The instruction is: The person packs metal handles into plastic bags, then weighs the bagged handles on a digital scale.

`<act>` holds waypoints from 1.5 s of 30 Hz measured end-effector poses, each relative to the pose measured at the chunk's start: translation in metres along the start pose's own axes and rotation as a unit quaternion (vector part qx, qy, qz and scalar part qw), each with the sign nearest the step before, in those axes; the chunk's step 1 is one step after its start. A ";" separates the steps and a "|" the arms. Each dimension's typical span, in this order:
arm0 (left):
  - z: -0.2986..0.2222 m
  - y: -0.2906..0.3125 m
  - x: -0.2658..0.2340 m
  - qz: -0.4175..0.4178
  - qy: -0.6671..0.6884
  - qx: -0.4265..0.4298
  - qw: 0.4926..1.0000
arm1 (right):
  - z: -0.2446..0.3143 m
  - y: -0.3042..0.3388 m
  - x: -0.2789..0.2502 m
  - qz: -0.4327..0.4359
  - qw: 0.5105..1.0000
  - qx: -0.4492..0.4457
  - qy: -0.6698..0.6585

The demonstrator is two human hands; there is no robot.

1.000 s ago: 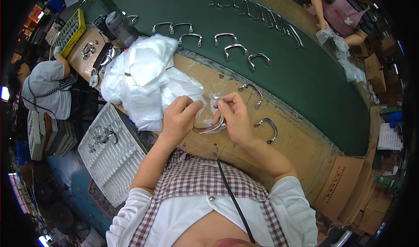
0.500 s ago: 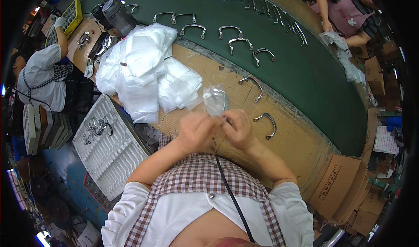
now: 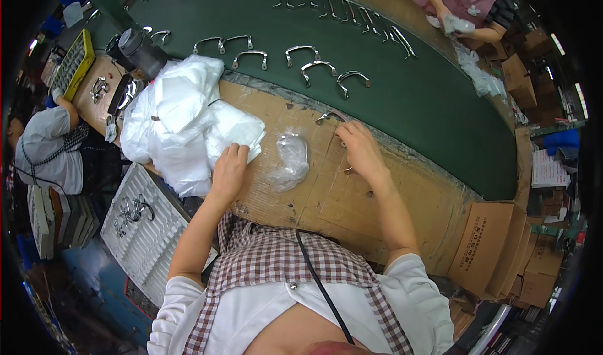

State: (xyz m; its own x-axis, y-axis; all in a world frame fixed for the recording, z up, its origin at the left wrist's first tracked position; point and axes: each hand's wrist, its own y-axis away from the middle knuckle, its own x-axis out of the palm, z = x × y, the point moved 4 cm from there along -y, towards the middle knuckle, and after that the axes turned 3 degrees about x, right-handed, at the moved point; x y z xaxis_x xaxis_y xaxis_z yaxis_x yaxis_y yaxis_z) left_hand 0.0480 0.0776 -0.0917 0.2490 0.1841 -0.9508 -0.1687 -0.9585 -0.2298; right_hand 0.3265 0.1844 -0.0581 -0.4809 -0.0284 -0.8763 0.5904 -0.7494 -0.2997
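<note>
A curved chrome handle in a clear plastic bag lies on the cardboard between my two hands. My left hand is at the right edge of a stack of clear plastic bags, fingers drawn together on a bag there. Over to the right, my right hand has its fingers closed round a bare curved handle, covering part of it. The end of another handle peeks out beside that hand; the rest is hidden.
Several chrome handles lie on the green surface beyond the cardboard. A dark jar stands behind the bags. At left is a ridged tray; at right, a carton. Two other people work nearby.
The bagged handle has left my hands and lies on the cardboard. My hands have moved apart, the left to the bag stack and the right to the bare handles. The view has shifted slightly.
</note>
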 end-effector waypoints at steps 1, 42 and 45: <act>-0.002 0.001 -0.004 -0.014 0.016 -0.024 0.999 | -0.016 0.007 0.008 0.042 0.999 0.023 0.023; -0.068 -0.021 -0.084 -0.180 0.345 -0.019 0.921 | 0.073 -0.035 0.021 0.032 0.498 0.291 -0.816; -0.068 -0.011 -0.064 -0.145 0.491 -0.124 0.850 | 0.091 -0.022 0.018 -0.108 0.648 0.263 -0.707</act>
State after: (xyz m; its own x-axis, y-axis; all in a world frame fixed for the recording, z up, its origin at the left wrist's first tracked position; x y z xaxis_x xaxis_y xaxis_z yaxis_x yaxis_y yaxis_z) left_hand 0.0986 0.0619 -0.0142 0.9420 0.2679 -0.2024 0.2123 -0.9423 -0.2588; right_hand 0.2461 0.1403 -0.0330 -0.8485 -0.1843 0.4961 0.2870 -0.9479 0.1387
